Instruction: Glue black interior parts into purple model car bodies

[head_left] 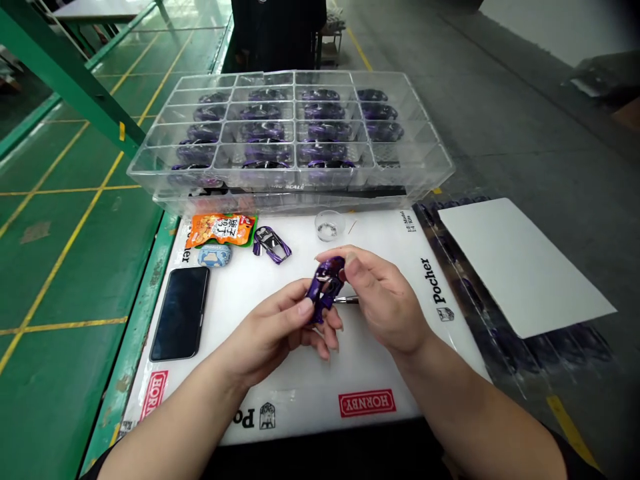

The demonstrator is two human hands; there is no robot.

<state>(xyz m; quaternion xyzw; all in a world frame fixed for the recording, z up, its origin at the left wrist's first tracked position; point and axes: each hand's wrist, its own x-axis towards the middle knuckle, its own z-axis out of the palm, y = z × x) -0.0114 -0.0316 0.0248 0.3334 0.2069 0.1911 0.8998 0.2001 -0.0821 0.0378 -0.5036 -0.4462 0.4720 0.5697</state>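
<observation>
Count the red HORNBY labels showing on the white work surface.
2. One label is near the front edge, between the forearms; the other label is toward the near left corner, partly covered by the left forearm. More may be hidden under the arms.

Illumination: diffuse, source outside the frame. Counter [240, 287]: bright, near white; shadows faint, soft-edged. Floor [500, 133]: dim on the right. Glare: small highlights on the tray [425, 143] and car body [327, 272]. Far background: soft. Edges: wide-angle stretching; upper-right corner darkened.
</observation>
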